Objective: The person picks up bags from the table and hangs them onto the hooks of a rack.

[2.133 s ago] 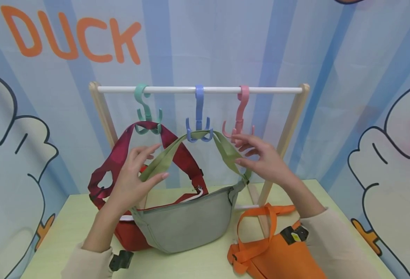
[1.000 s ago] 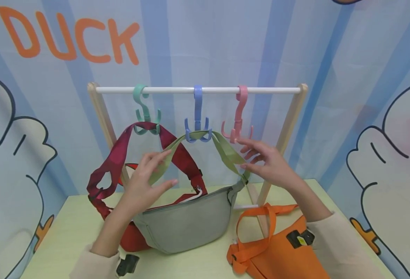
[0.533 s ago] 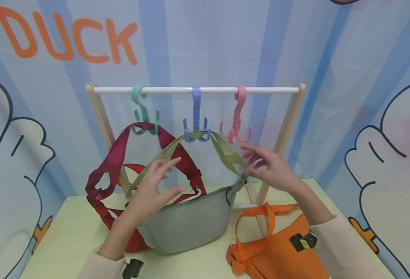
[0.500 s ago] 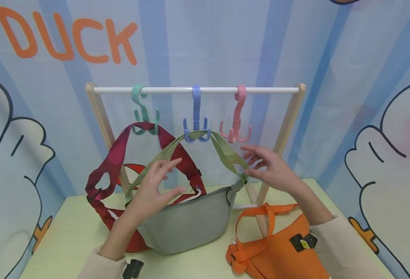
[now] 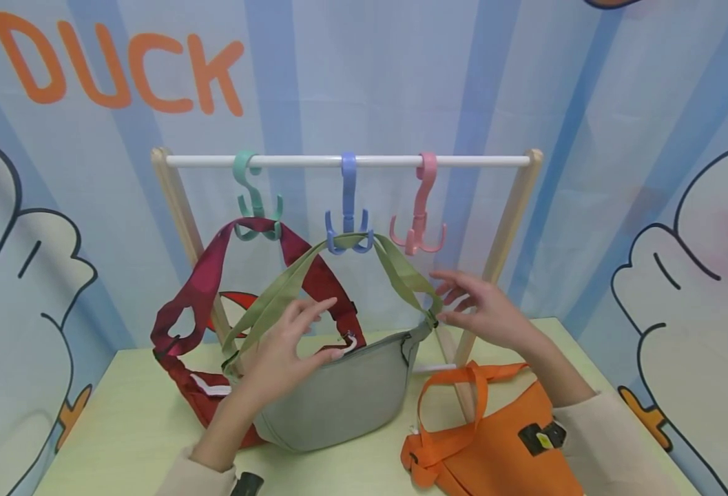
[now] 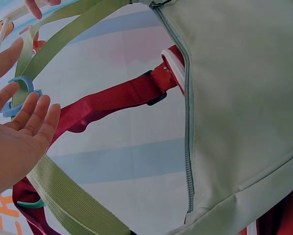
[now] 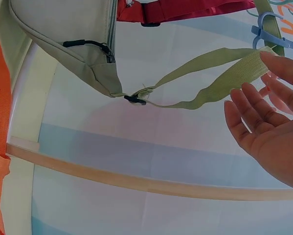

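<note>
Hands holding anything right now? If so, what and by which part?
Nothing is held. The left hand and right hand are open beside the gray bag's green strap, which is looped over the blue hook.

On the bench [image 5: 85, 427], before a curtain [image 5: 388, 83], stands a rack [image 5: 505, 241] whose bar [image 5: 481, 161] carries the left hook [image 5: 256, 200], middle hook [image 5: 349, 196] and right hook [image 5: 422, 200]. The front bag [image 5: 354, 399] hangs by its strap [image 5: 401, 273] from the middle hook, with the rear bag [image 5: 252, 435] behind and to its left, strapped over the left hook. The third bag [image 5: 494, 448] lies at right before the rack, the left grip [image 5: 283, 351] is before the front bag's left part, and the right grip [image 5: 487, 310] is just right of its strap.
</note>
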The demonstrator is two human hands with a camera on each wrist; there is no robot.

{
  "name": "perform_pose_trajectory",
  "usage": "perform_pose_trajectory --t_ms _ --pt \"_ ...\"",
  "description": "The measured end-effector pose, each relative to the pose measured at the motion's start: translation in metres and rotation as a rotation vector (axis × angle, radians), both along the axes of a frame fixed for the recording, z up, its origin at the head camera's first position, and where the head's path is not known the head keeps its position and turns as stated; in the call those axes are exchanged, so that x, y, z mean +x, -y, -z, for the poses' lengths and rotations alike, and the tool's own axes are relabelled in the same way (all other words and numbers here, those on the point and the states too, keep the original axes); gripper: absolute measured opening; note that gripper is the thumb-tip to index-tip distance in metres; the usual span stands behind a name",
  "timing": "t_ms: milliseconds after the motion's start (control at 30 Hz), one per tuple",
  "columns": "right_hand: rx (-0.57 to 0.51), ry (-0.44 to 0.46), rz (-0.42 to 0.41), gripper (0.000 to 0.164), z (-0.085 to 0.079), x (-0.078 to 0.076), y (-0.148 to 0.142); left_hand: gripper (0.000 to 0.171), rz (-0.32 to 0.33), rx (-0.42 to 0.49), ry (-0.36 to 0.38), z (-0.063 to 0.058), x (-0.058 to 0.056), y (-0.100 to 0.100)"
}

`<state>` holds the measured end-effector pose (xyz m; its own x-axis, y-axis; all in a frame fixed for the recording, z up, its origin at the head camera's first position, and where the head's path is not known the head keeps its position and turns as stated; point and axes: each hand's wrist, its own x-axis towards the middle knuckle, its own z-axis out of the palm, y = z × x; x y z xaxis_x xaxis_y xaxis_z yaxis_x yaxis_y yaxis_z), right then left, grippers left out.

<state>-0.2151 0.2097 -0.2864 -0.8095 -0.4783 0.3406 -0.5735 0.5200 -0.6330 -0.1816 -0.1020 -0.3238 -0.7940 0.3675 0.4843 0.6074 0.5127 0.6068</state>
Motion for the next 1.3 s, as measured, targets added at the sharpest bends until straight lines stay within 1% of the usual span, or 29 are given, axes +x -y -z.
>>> perform_pose_trajectory --t_ms 233,433,667,900,967,1133,1233,1300 --pt "0.000 0.009 -0.021 0.057 0.007 -0.001 -0.004 0.065 0.038 0.028 0.032 0.010 0.000 -0.004" --pt "0.025 0.037 -0.008 0.058 0.013 -0.002 -0.009 0.066 0.041 0.029 0.051 0.018 0.000 -0.007" --pt "0.051 0.077 -0.003 0.058 0.020 -0.001 -0.014 0.066 0.067 0.026 0.102 0.026 0.002 -0.010" --pt "0.056 0.111 -0.030 0.059 0.030 -0.002 -0.023 0.066 0.098 0.015 0.156 0.035 0.002 -0.014" --pt "0.061 0.120 -0.038 0.059 0.034 -0.002 -0.026 0.066 0.109 0.010 0.160 0.038 0.002 -0.016" --pt "0.069 0.146 -0.062 0.058 0.044 -0.002 -0.033 0.066 0.143 0.004 0.143 0.047 0.001 -0.021" --pt "0.081 0.168 -0.069 0.057 0.049 -0.001 -0.037 0.066 0.156 0.009 0.152 0.052 0.001 -0.024" --pt "0.093 0.185 -0.066 0.057 0.054 -0.001 -0.039 0.066 0.152 0.005 0.169 0.055 0.002 -0.026"
